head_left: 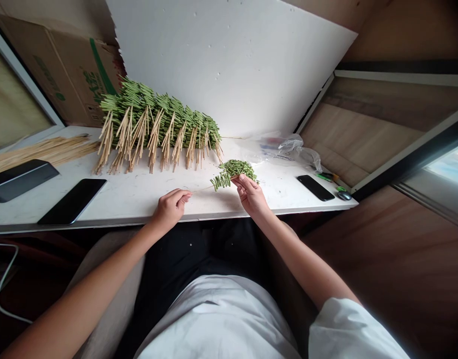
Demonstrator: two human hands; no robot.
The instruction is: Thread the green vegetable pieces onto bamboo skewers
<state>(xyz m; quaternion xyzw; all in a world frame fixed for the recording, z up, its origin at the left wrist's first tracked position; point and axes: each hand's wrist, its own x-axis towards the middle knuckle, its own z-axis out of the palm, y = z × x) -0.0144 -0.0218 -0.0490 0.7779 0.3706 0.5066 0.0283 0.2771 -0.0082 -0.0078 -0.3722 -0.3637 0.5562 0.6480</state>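
Observation:
A thin wooden skewer, threaded with several short cut green bean pieces point(221, 181), stretches between my hands just above the table. My left hand point(172, 207) is closed on its bare left end. At the other end, my right hand point(249, 192) pinches the skewer close to the beans; the fingertips partly hide what is between them. Right behind that hand lies a small heap of loose cut green beans point(240, 167). Farther back on the left, a long stack of filled bean skewers point(161, 117) leans with its bare sticks pointing toward me.
Bare skewers point(70, 149) lie at the left, beside a dark wedge-shaped device point(23, 179) and a black tablet or phone point(72, 201). To the right are a clear plastic bag point(290, 144), a black phone point(315, 188) and a mouse point(344, 195). A white board point(229, 60) stands behind.

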